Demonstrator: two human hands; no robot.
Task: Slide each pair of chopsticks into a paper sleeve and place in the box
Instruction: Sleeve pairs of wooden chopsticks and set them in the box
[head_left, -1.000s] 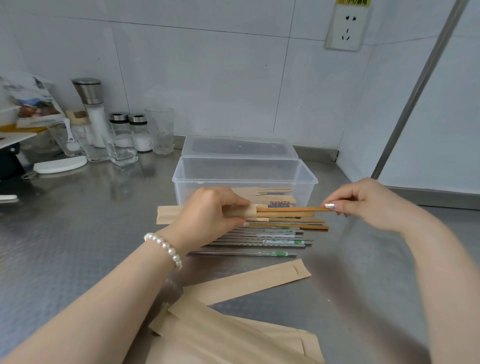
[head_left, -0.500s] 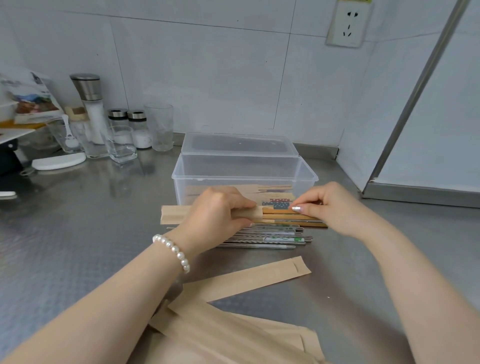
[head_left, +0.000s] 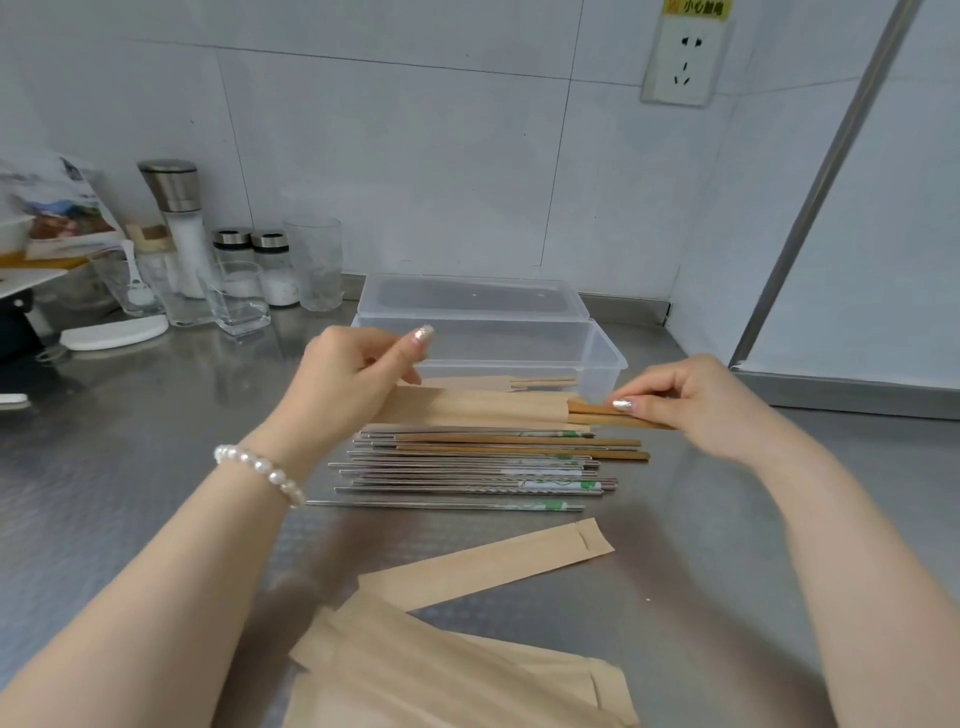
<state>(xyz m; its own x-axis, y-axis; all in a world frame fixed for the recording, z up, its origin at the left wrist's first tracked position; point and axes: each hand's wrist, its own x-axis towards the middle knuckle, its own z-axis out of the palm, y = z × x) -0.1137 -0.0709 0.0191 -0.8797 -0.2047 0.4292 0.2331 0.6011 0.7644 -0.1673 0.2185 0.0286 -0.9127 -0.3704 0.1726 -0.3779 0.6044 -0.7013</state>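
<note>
At frame centre, the left hand (head_left: 353, 384) is gripping a paper sleeve (head_left: 478, 408) while the right hand (head_left: 691, 400) is pinching the wooden chopsticks (head_left: 597, 413), now nearly fully inside after protruding a second ago. The box (head_left: 602, 353) is waiting just behind, suggesting placement comes next.

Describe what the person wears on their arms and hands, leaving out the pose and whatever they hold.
Both forearms are bare, with no sleeves in view. The left wrist carries a bracelet of round white pearl-like beads. The left hand and the right hand wear no gloves, and no rings show. The nails visible on both hands have a silvery glitter polish. No watch shows on either wrist.
</note>
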